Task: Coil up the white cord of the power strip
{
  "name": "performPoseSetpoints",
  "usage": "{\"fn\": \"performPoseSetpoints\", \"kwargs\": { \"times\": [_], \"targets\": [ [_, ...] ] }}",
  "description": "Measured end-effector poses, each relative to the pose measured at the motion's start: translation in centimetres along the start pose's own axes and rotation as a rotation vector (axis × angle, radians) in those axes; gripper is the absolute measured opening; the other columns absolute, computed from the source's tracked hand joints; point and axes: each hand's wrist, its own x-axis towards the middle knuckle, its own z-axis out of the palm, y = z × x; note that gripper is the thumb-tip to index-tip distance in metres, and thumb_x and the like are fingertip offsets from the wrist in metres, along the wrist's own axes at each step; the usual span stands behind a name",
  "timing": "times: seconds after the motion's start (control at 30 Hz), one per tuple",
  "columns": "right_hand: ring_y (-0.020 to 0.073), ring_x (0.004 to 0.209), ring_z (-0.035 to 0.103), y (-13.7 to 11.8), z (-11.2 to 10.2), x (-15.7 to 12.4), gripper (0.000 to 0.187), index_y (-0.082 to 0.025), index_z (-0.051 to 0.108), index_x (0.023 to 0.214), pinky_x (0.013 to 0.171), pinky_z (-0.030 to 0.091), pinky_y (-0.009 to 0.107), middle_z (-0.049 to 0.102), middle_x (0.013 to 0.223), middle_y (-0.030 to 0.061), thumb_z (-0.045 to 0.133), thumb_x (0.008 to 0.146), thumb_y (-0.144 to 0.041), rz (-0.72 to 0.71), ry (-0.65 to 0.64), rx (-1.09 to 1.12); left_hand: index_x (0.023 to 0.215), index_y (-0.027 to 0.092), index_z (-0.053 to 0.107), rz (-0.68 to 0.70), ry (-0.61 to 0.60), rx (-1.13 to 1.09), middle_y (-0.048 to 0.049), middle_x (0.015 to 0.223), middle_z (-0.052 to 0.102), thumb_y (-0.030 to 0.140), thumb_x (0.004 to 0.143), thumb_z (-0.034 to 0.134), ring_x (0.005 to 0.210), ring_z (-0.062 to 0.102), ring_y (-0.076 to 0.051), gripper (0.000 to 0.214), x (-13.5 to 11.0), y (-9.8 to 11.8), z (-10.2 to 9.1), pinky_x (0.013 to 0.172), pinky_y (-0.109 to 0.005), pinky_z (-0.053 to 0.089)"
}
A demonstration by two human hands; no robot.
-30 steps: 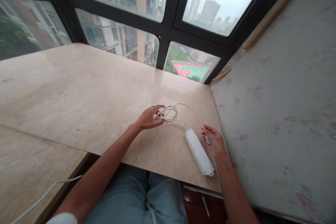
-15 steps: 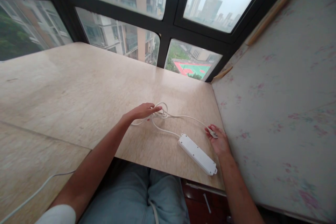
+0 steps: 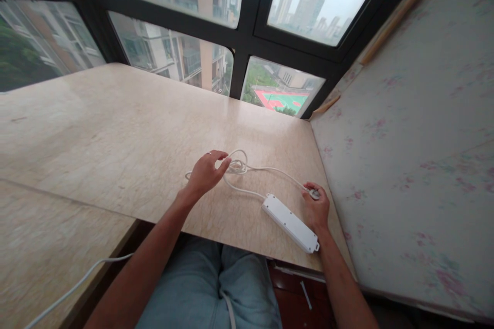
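My left hand (image 3: 207,170) is beside a loosely coiled white cord (image 3: 238,166). Its thumb and fingers are apart, the tips at the edge of the coil; a loop of cord shows behind the hand. From the coil, one stretch of cord runs right to the plug (image 3: 314,194) at its end. My right hand (image 3: 317,209) is closed around this plug, near the wall. Another stretch leads to a white power strip (image 3: 290,224), which lies slanted on the stone ledge, its flat, screwed side up.
The pale stone ledge (image 3: 116,128) reaches to dark-framed windows (image 3: 243,43). A flowered papered wall (image 3: 401,164) bounds the right side. Another white cable (image 3: 73,288) lies at lower left. Below the ledge's front edge are my legs (image 3: 200,282) and a dark red surface (image 3: 289,288).
My left hand has drawn slightly left and turned, its thumb and fingers now showing apart. My right hand's fingers have closed more around the plug. The power strip has barely moved.
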Motion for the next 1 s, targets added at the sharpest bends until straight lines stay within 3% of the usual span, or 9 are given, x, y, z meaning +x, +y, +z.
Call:
{"fn": "performPoseSetpoints", "kwargs": {
  "times": [0.27,0.47,0.7,1.0],
  "targets": [
    [0.0221,0.090,0.062,-0.1,0.1,0.0,0.034,-0.017,0.062,0.101,0.087,0.047,0.038,0.067,0.098,0.0084,0.062,0.069,-0.029,-0.074,0.018,-0.107,0.098,0.017,0.064,0.162,0.090,0.075,-0.0089,0.094,0.069,0.033,0.090,0.056,0.089,0.064,-0.022,0.020,-1.4,-0.4,0.9,0.081,-0.038,0.052],
    [0.0220,0.090,0.062,1.1,-0.2,0.4,0.036,-0.016,0.061,0.104,0.087,0.048,0.039,0.065,0.098,0.0089,0.061,0.071,-0.029,-0.113,0.075,-0.147,0.102,0.019,0.065,0.217,0.053,0.048,-0.0086,0.102,0.068,0.035,0.086,0.062,0.096,0.065,-0.022,0.023,-1.6,-0.6,1.0,0.084,-0.036,0.053],
    [0.0219,0.089,0.061,0.4,-0.1,0.2,0.033,-0.015,0.062,0.102,0.084,0.048,0.037,0.065,0.098,0.0097,0.060,0.071,-0.027,-0.083,0.132,-0.131,0.101,0.020,0.066,0.236,0.032,0.025,-0.0091,0.104,0.067,0.039,0.082,0.067,0.098,0.064,-0.022,0.027,-1.9,-0.8,1.2,0.086,-0.037,0.053],
    [0.0201,0.084,0.060,1.3,-0.4,0.6,0.031,-0.016,0.063,0.097,0.081,0.049,0.036,0.064,0.093,0.0067,0.064,0.071,-0.032,0.012,0.245,0.007,0.077,0.020,0.062,0.201,-0.045,0.018,-0.0102,0.110,0.065,0.042,0.079,0.070,0.106,0.061,-0.024,0.023,-2.4,-0.8,1.0,0.090,-0.039,0.050]
  ]
}}
